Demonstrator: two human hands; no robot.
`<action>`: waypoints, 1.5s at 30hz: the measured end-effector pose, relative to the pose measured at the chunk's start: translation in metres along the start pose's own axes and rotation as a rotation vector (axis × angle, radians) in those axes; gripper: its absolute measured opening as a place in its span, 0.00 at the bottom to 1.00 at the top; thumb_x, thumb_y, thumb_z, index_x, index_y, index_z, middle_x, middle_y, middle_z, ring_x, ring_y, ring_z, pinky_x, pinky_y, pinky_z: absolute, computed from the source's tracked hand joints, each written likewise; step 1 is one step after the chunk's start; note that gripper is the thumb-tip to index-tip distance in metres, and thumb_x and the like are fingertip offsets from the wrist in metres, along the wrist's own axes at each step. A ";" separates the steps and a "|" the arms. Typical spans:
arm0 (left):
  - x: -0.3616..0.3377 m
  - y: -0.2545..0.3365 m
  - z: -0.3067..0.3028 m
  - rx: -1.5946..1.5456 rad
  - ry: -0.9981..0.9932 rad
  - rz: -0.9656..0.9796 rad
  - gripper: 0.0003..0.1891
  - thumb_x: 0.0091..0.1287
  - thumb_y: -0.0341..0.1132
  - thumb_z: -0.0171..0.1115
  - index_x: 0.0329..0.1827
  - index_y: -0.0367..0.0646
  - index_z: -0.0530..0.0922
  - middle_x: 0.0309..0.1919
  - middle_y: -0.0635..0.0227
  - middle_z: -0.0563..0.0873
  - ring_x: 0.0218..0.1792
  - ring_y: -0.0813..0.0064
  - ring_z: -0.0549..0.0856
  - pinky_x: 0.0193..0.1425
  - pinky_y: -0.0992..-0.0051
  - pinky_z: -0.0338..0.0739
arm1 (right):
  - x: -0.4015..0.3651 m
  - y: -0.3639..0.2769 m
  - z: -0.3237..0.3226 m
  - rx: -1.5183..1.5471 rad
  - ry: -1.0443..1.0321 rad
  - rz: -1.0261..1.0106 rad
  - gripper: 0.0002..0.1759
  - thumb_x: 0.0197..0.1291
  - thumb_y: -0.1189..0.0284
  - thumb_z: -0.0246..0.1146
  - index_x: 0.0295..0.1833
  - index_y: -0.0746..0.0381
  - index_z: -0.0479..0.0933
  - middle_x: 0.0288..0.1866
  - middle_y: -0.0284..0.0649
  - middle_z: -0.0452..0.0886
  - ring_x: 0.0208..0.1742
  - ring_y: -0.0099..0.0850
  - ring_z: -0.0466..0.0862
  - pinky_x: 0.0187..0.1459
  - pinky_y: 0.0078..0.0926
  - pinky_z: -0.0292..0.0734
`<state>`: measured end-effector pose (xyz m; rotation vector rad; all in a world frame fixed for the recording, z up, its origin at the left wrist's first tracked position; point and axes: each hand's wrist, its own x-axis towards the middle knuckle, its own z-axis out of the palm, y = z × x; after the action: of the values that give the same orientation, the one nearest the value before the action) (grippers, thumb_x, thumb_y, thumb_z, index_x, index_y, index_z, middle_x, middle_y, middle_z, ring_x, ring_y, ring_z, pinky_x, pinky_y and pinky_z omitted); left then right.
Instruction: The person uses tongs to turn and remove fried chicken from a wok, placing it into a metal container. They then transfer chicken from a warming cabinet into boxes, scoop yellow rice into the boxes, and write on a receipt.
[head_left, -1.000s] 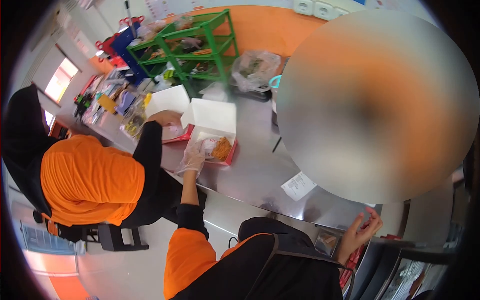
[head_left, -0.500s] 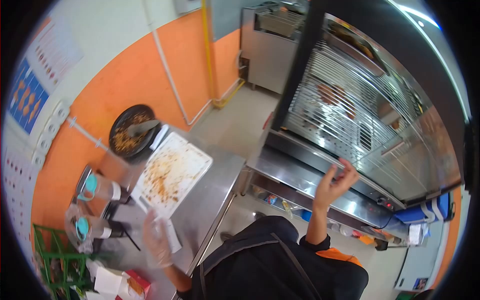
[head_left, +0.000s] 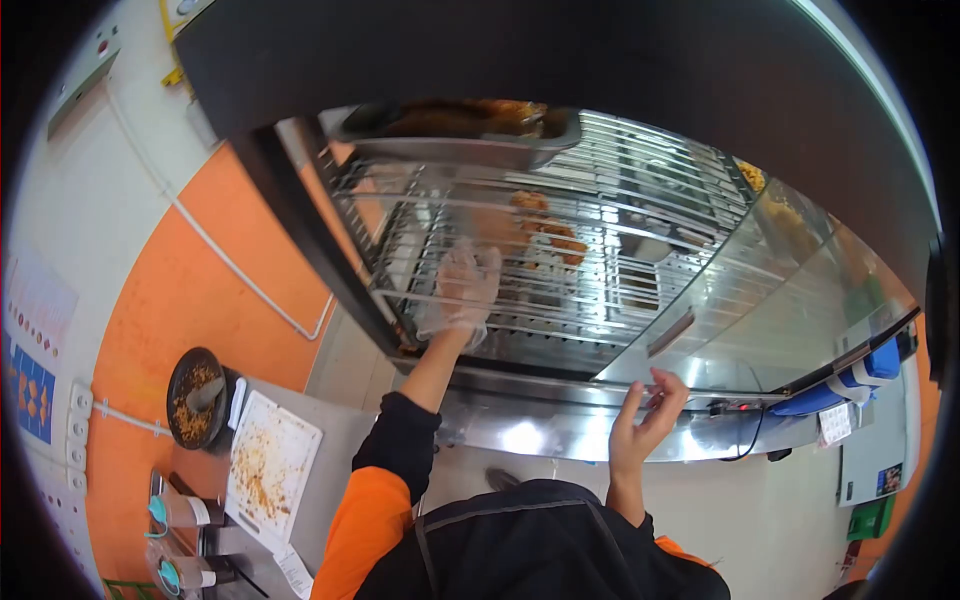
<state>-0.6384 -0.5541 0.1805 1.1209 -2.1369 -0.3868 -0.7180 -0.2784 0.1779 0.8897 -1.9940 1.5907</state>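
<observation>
My left hand [head_left: 465,283], in a clear plastic glove, reaches into the glass-fronted cabinet, over its lower wire rack [head_left: 600,290]. Its fingers are spread, and nothing shows in them. Just beyond the fingertips and to their right, pieces of browned food [head_left: 550,240] lie on the rack. Outside the cabinet, my bare right hand [head_left: 648,415] is raised in front of the glass door [head_left: 700,335], fingers apart and holding nothing. A metal tray [head_left: 450,152] of dark food stands on the rack above.
A steel counter [head_left: 340,430] at the left bears a white board [head_left: 270,465] with brown crumbs, a black pan [head_left: 196,398] of crumbs with a scoop, and containers with turquoise lids. A blue bag [head_left: 850,385] is at the right.
The view has turned toward the cabinet. My left hand has moved from beside the white board into the cabinet. My right hand stays raised and open.
</observation>
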 end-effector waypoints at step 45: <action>0.011 0.070 0.072 -1.253 -0.162 -0.127 0.17 0.66 0.31 0.62 0.56 0.37 0.72 0.50 0.58 0.80 0.52 0.66 0.81 0.54 0.70 0.77 | 0.036 0.036 -0.006 0.227 -0.115 -0.062 0.07 0.57 0.84 0.58 0.41 0.66 0.77 0.36 0.39 0.70 0.29 0.23 0.68 0.27 0.18 0.63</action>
<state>-0.7349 -0.5258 0.1707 0.4546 -1.4169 -1.6114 -0.7689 -0.2759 0.1793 1.1415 -1.8654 1.7925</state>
